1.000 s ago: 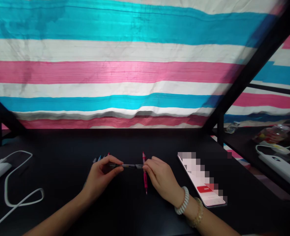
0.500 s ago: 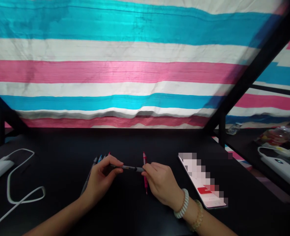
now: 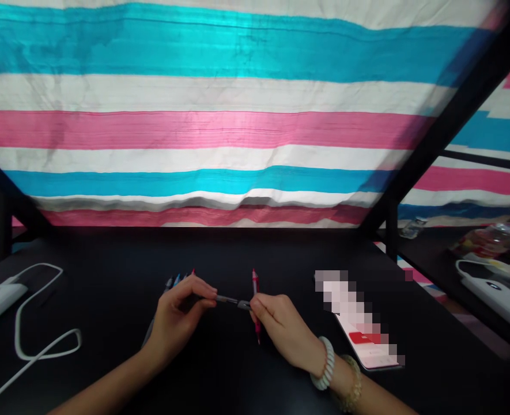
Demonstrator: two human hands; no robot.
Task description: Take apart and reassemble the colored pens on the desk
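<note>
My left hand [image 3: 182,314] pinches a slim grey pen [image 3: 226,299] between thumb and fingertips, holding it nearly level above the black table. My right hand [image 3: 283,325] has its thumb and forefinger closed on the grey end piece [image 3: 243,305] of the same pen. A narrow part shows between the two pieces; whether they still touch I cannot tell. Partly behind my right fingers lies a pink pen [image 3: 255,279]. Several more pens, one with a blue end [image 3: 176,280], lie beside my left hand, mostly hidden by it.
A lit phone [image 3: 362,340] lies right of my right hand. At the left are a white device [image 3: 4,302] and its looping cable [image 3: 18,323]. A black frame [image 3: 427,167] and striped sheet [image 3: 220,129] stand behind. Another white device [image 3: 497,297] lies far right.
My right hand has shifted slightly down and right. The pen's end piece now sits at an angle to the part in my left hand, with a narrower section visible between them.
</note>
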